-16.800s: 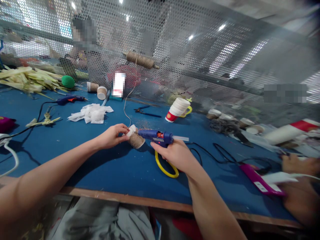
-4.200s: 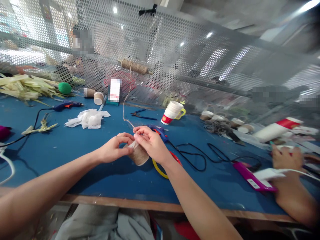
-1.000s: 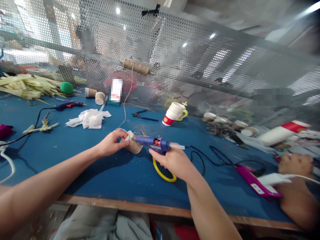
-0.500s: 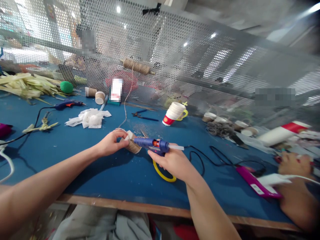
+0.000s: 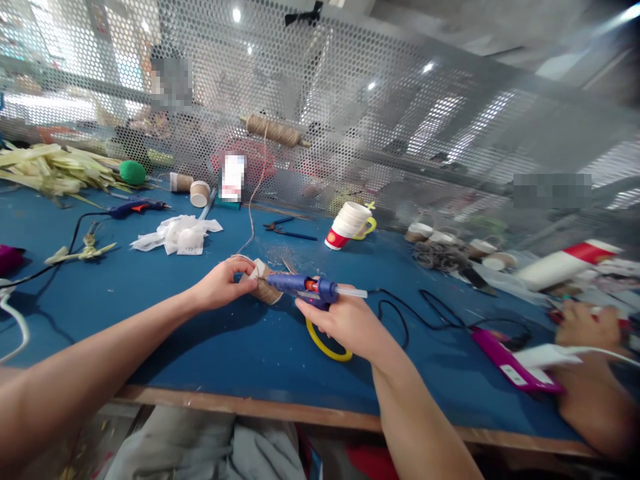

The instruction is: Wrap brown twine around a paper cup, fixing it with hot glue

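Note:
My left hand [image 5: 231, 283] is closed on a small paper cup [image 5: 269, 291] wrapped in brown twine, tilted on its side just over the table. My right hand [image 5: 350, 319] grips a blue glue gun [image 5: 303, 287], with a clear glue stick poking out of its back. The gun's nozzle end is up against the cup, but the tip itself cannot be made out. Twine [image 5: 251, 217] runs from the cup up to a spool [image 5: 275, 131] on the mesh panel. Under my right hand lies a pair of scissors with a yellow handle [image 5: 325, 347].
Behind my hands are pliers [image 5: 290, 232] and stacked paper cups [image 5: 347, 225]. White plastic bags [image 5: 180, 235] and a second glue gun [image 5: 135, 209] lie to the left. A purple power strip [image 5: 515, 363] with cords sits right, beside another person's hand [image 5: 587, 330].
Almost nothing differs. Both hands, the cup and the glue gun keep their places, with only a very slight shift of the view.

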### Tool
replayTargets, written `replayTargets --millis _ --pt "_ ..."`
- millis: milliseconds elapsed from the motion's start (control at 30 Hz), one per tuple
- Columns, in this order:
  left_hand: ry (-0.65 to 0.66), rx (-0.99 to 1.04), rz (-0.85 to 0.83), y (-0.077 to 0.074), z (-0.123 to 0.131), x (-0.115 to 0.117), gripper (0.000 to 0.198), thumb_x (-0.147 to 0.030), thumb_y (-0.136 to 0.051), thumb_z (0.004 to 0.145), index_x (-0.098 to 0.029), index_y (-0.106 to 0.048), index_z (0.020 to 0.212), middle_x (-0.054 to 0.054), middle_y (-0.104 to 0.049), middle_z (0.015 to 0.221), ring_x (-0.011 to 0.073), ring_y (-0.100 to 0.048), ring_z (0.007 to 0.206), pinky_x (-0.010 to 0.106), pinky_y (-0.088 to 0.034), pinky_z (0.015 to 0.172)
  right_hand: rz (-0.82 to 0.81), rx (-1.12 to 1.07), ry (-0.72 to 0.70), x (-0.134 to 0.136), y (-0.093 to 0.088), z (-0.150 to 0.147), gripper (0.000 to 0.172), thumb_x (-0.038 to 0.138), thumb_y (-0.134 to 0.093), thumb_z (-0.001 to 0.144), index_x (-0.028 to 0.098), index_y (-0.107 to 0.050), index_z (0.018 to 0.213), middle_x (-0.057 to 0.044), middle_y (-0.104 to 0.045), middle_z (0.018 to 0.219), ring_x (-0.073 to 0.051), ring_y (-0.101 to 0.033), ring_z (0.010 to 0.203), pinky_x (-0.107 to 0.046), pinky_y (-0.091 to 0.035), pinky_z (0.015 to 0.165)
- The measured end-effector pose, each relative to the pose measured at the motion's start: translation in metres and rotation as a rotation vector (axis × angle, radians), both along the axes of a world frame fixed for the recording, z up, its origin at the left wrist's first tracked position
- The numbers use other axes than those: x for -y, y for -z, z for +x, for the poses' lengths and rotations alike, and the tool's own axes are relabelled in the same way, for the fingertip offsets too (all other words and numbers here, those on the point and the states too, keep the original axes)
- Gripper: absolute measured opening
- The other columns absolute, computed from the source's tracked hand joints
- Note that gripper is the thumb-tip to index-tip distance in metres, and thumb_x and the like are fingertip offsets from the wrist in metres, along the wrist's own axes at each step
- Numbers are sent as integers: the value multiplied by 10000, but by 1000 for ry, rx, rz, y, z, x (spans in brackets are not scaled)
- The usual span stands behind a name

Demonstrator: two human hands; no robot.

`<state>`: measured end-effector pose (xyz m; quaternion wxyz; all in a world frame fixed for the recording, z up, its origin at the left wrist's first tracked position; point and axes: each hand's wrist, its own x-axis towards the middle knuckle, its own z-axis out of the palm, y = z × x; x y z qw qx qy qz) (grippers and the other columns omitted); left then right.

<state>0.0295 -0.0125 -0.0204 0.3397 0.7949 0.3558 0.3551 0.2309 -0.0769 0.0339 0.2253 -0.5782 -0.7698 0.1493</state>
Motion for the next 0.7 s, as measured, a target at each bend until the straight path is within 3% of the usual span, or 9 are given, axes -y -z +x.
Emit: replayTargets --millis 467,700 --pt "34 -28 66 2 -1 -1 144 -250 -486 751 -137 -556 695 75 -563 901 171 -513 920 306 -382 872 64 12 0 -2 -2 1 231 290 -486 701 192 -469 493 17 -503 446 -122 -492 472 -238 -378 475" --pt "71 -50 94 2 -3 -2 133 -247 -469 764 -150 -546 716 92 -558 993 194 -472 1044 332 -356 924 64 1 40 -4 -3 4 226 315 -487 696 188 -496 509 7 -521 455 -135 -504 495 -246 -381 489"
